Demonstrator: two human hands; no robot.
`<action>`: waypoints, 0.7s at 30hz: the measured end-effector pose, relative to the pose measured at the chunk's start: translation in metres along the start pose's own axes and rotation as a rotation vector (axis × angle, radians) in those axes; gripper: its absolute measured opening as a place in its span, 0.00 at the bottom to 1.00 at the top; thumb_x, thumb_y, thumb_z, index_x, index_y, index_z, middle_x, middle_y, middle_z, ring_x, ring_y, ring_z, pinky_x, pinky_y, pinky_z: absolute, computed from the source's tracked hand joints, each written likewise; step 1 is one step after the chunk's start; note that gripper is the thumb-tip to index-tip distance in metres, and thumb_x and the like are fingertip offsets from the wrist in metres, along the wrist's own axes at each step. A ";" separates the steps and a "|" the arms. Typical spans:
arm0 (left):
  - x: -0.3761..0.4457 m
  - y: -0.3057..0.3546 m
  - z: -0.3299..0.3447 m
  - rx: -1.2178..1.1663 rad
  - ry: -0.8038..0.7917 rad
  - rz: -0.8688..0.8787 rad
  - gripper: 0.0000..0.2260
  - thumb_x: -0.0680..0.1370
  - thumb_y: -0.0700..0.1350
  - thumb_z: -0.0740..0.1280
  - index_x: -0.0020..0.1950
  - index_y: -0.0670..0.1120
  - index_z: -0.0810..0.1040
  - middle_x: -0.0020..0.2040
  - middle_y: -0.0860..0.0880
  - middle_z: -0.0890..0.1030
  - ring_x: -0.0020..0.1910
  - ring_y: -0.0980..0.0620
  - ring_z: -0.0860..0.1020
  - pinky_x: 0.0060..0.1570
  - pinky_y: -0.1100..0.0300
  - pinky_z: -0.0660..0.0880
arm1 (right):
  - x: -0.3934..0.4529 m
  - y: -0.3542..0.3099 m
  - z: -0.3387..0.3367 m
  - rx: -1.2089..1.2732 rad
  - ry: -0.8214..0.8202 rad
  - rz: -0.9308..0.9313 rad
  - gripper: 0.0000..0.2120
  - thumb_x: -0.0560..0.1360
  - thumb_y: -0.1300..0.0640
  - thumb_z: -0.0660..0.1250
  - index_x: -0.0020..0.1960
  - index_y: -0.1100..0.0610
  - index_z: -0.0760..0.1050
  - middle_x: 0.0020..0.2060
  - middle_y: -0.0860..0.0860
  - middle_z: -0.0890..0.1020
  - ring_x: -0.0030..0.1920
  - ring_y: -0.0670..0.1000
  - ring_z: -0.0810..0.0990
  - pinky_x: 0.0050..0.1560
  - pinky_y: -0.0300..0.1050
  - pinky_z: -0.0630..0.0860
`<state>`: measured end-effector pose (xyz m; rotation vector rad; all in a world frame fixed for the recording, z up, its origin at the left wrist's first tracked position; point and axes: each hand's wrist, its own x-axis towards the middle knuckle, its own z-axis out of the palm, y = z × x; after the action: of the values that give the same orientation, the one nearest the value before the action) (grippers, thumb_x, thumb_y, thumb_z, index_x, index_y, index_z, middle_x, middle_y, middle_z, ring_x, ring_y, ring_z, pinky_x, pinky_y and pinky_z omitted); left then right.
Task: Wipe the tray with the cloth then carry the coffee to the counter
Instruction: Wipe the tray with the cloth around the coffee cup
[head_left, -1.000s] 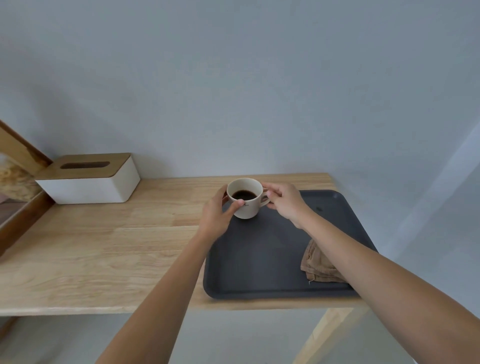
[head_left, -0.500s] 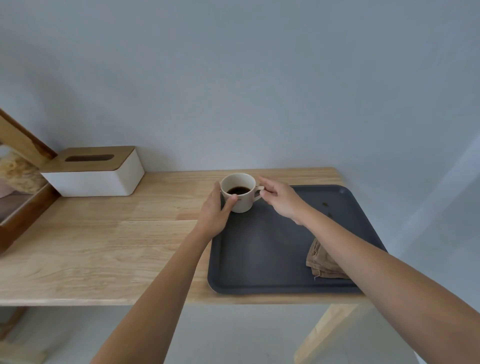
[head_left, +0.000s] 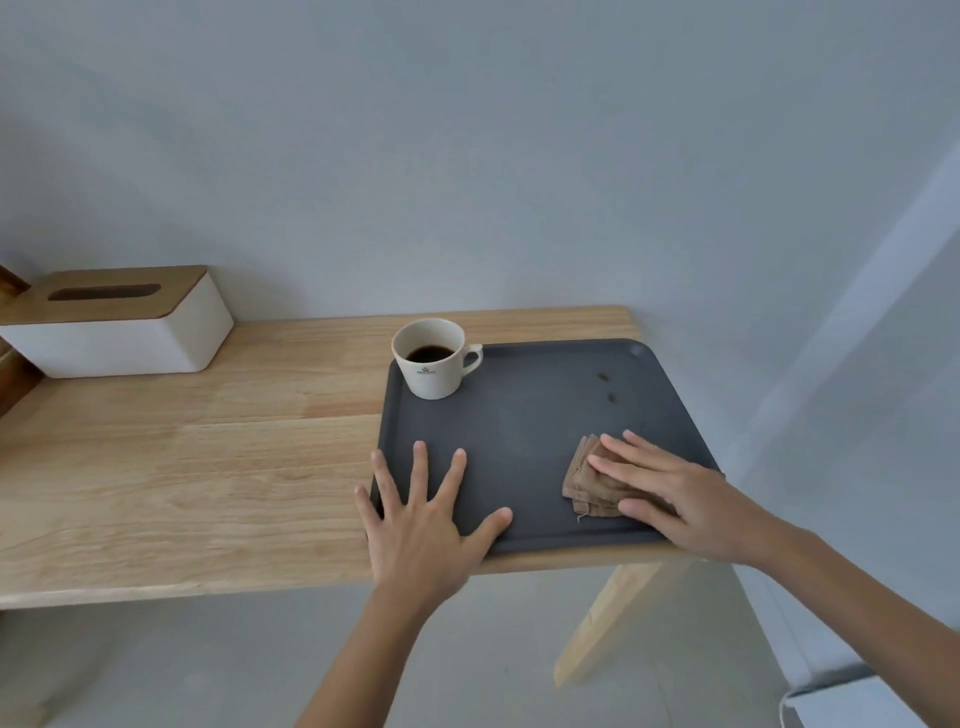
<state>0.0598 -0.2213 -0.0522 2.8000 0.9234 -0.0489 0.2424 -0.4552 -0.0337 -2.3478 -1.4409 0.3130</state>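
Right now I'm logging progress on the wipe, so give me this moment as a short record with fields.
tray: dark grey, on the wooden table
cup of coffee: upright in the tray's far left corner, untouched
cloth: folded, on the tray, under the right hand
left hand: spread flat on the tray's near left edge
spots: two, near the far right corner
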 end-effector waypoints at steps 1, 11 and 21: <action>0.001 -0.001 0.000 0.014 -0.013 0.006 0.39 0.68 0.77 0.43 0.76 0.64 0.42 0.80 0.50 0.41 0.75 0.37 0.33 0.72 0.37 0.40 | 0.004 0.001 0.001 -0.010 0.013 -0.001 0.22 0.78 0.43 0.54 0.72 0.34 0.59 0.74 0.33 0.56 0.75 0.35 0.48 0.70 0.36 0.57; 0.001 -0.004 -0.002 0.021 -0.032 0.034 0.39 0.68 0.77 0.43 0.75 0.65 0.41 0.79 0.51 0.40 0.75 0.39 0.32 0.72 0.37 0.41 | 0.105 0.044 -0.007 -0.098 0.132 0.213 0.23 0.82 0.51 0.53 0.76 0.49 0.58 0.77 0.48 0.59 0.78 0.54 0.51 0.75 0.54 0.53; 0.002 -0.005 0.000 0.012 -0.003 0.048 0.37 0.70 0.76 0.42 0.76 0.64 0.41 0.80 0.50 0.40 0.76 0.41 0.34 0.72 0.37 0.41 | 0.110 0.013 0.012 -0.063 0.186 0.226 0.22 0.81 0.54 0.56 0.74 0.48 0.61 0.76 0.47 0.60 0.75 0.54 0.62 0.71 0.56 0.65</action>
<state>0.0588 -0.2162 -0.0528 2.8308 0.8579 -0.0519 0.2980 -0.3605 -0.0501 -2.5197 -1.1179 0.1050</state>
